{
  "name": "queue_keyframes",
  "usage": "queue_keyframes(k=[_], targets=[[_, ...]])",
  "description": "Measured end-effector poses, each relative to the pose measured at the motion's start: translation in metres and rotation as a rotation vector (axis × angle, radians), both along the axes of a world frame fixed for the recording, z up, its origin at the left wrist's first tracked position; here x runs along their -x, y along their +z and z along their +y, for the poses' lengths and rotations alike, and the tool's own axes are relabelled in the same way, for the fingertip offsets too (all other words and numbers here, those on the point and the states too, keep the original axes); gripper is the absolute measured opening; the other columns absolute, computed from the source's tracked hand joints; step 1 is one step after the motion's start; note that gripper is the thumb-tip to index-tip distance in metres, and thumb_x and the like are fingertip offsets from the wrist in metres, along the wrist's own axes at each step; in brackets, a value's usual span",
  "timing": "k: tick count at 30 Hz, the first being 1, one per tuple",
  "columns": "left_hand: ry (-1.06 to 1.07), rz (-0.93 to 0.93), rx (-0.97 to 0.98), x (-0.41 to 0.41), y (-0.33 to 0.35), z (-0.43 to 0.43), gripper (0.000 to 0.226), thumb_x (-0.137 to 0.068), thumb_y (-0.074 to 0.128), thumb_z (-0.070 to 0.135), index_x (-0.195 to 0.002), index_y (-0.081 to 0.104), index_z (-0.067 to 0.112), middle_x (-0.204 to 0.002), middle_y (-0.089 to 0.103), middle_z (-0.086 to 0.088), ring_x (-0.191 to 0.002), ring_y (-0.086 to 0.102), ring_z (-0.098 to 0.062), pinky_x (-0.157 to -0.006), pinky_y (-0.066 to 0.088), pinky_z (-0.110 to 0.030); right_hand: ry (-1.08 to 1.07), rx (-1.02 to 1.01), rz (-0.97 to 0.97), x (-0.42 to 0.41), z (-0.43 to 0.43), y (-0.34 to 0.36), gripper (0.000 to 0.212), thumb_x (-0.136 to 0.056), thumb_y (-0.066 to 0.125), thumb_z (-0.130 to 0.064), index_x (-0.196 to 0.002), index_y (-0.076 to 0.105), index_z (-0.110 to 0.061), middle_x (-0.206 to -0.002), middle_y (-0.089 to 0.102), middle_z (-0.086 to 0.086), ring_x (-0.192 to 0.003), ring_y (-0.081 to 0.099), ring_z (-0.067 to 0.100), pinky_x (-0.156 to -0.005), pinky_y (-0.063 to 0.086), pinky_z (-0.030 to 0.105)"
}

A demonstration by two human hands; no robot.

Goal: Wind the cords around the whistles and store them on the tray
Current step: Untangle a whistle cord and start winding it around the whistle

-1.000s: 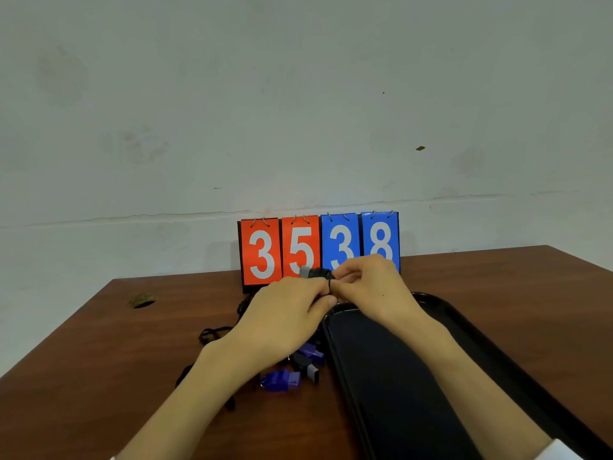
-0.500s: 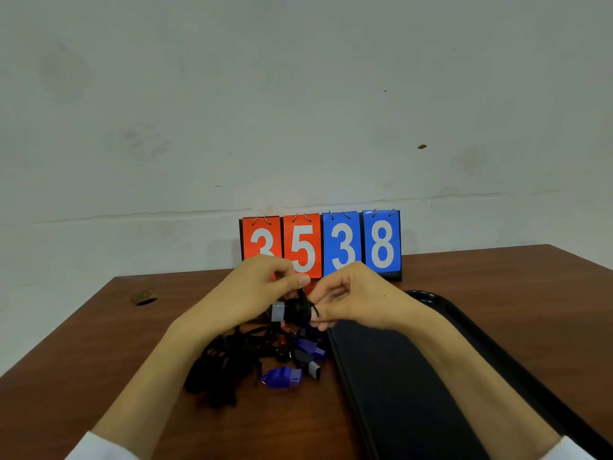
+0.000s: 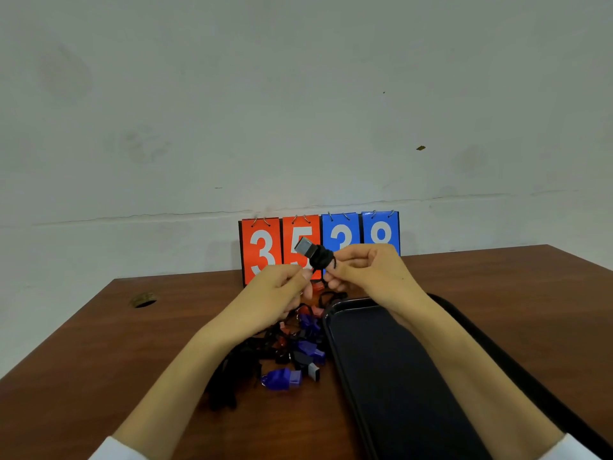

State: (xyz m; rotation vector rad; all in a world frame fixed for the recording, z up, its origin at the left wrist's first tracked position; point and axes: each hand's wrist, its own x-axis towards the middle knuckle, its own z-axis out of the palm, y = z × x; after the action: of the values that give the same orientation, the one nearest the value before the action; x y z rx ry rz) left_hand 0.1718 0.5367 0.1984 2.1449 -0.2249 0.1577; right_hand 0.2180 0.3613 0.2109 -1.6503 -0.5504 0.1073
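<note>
A black whistle (image 3: 314,253) with a grey mouthpiece is held up above the table, its black cord wound round its body. My right hand (image 3: 366,268) pinches the wound end of the black whistle. My left hand (image 3: 278,288) is just below and left of it, fingers curled, pinching the cord's loose end. Below the hands lies a pile of whistles (image 3: 298,346), purple, red and black, with tangled black cords. A purple whistle (image 3: 282,379) lies nearest me. The black tray (image 3: 398,376) lies to the right of the pile.
A flip scoreboard (image 3: 265,247) reading 3 5 3 8 stands at the back of the brown table (image 3: 99,343), against the wall. A cable hole (image 3: 143,299) is at the table's left rear. My right forearm lies over the tray.
The whistle has been raised and turned so its grey mouthpiece points up and left. My right hand now holds it; my left hand has dropped below it.
</note>
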Motion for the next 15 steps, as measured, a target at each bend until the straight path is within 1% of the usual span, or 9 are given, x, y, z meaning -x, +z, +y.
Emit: queue_keyframes(k=[2, 4, 5, 6, 7, 9, 12, 13, 15], targets=[[0.022, -0.033, -0.108, -0.001, -0.004, 0.000, 0.034, -0.098, 0.042, 0.029, -0.079, 0.062, 0.011, -0.050, 0.042, 0.006, -0.038, 0.034, -0.002, -0.042, 0.031, -0.015, -0.113, 0.041, -0.059, -0.003, 0.001, -0.003, 0.013, -0.082, 0.068, -0.007, -0.095, 0.067, -0.008, -0.071, 0.072, 0.002, -0.064, 0.069, 0.010, -0.064, 0.056, 0.019], [0.068, -0.084, -0.212, -0.002, -0.006, 0.000, 0.029, -0.097, 0.045, 0.029, -0.081, 0.065, 0.017, -0.056, 0.052, 0.005, -0.046, 0.044, -0.005, -0.046, 0.037, -0.015, -0.209, 0.133, -0.133, -0.007, 0.001, -0.006, 0.016, -0.081, 0.069, -0.010, -0.097, 0.067, -0.008, -0.076, 0.071, 0.003, -0.067, 0.069, 0.011, -0.069, 0.058, 0.022], [0.088, -0.112, -0.254, -0.002, -0.006, 0.000, 0.027, -0.096, 0.046, 0.029, -0.083, 0.067, 0.019, -0.064, 0.059, 0.002, -0.053, 0.051, -0.009, -0.050, 0.042, -0.016, -0.243, 0.177, -0.164, -0.007, 0.002, -0.009, 0.017, -0.081, 0.070, -0.011, -0.098, 0.067, -0.009, -0.078, 0.070, 0.003, -0.069, 0.069, 0.011, -0.071, 0.058, 0.023], [0.099, -0.134, -0.295, -0.001, -0.005, -0.001, 0.024, -0.096, 0.048, 0.030, -0.086, 0.068, 0.020, -0.073, 0.065, -0.001, -0.060, 0.057, -0.012, -0.058, 0.046, -0.019, -0.273, 0.220, -0.197, -0.008, 0.003, -0.011, 0.017, -0.081, 0.069, -0.011, -0.098, 0.068, -0.010, -0.080, 0.070, 0.001, -0.070, 0.069, 0.010, -0.073, 0.057, 0.024], [0.107, -0.151, -0.336, 0.000, -0.004, -0.003, 0.023, -0.095, 0.050, 0.029, -0.089, 0.069, 0.019, -0.081, 0.067, -0.002, -0.066, 0.059, -0.012, -0.065, 0.047, -0.020, -0.299, 0.263, -0.232, -0.007, 0.004, -0.013, 0.018, -0.082, 0.069, -0.012, -0.100, 0.068, -0.011, -0.081, 0.068, -0.001, -0.072, 0.068, 0.009, -0.074, 0.057, 0.023], [0.137, -0.183, -0.397, 0.003, -0.001, -0.005, 0.019, -0.094, 0.053, 0.028, -0.092, 0.069, 0.019, -0.085, 0.065, 0.003, -0.065, 0.057, -0.007, -0.067, 0.045, -0.018, -0.332, 0.344, -0.307, -0.006, 0.006, -0.015, 0.019, -0.083, 0.068, -0.014, -0.102, 0.068, -0.012, -0.082, 0.066, -0.004, -0.073, 0.064, 0.005, -0.075, 0.054, 0.020], [0.211, -0.246, -0.388, 0.005, 0.002, -0.005, 0.012, -0.090, 0.060, 0.026, -0.092, 0.071, 0.022, -0.081, 0.060, 0.013, -0.064, 0.054, -0.003, -0.070, 0.047, -0.019, -0.341, 0.467, -0.387, -0.005, 0.007, -0.015, 0.023, -0.085, 0.066, -0.017, -0.107, 0.067, -0.013, -0.090, 0.067, -0.003, -0.075, 0.058, 0.002, -0.076, 0.048, 0.014], [0.237, -0.265, -0.366, 0.005, 0.003, -0.005, 0.010, -0.088, 0.063, 0.025, -0.092, 0.071, 0.023, -0.079, 0.059, 0.015, -0.066, 0.055, -0.003, -0.071, 0.048, -0.020, -0.339, 0.506, -0.409, -0.004, 0.007, -0.015, 0.024, -0.085, 0.065, -0.018, -0.109, 0.067, -0.013, -0.095, 0.069, -0.002, -0.076, 0.057, 0.002, -0.077, 0.047, 0.014], [0.273, -0.292, -0.304, 0.005, 0.005, -0.004, 0.008, -0.084, 0.067, 0.022, -0.089, 0.072, 0.025, -0.078, 0.059, 0.019, -0.068, 0.058, -0.002, -0.070, 0.049, -0.018, -0.322, 0.573, -0.450, -0.002, 0.008, -0.015, 0.026, -0.086, 0.065, -0.020, -0.111, 0.066, -0.014, -0.101, 0.070, 0.000, -0.081, 0.058, 0.004, -0.081, 0.046, 0.015]])
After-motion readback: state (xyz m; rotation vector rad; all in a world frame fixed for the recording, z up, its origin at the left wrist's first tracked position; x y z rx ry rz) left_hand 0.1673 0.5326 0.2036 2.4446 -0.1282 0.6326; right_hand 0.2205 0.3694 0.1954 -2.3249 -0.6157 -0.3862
